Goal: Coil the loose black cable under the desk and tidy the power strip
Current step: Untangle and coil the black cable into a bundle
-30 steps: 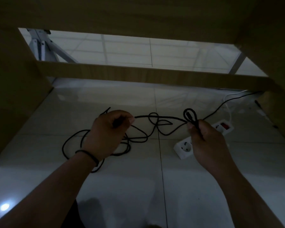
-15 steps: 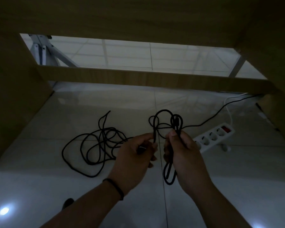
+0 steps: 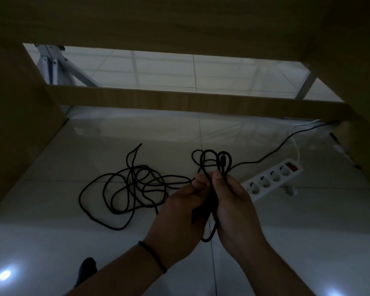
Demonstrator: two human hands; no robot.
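Glossy white tile floor, wooden desk overhead, dim

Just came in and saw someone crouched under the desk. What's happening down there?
A person is coiling a black cable: both the left hand and right hand pinch a few small loops together. Most of the cable lies tangled on the tiled floor to the left. A white power strip lies untouched to the right.

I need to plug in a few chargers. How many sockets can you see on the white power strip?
4, in a row along the power strip on the floor, running from beside the right hand up to the red switch. The hand may hide another.
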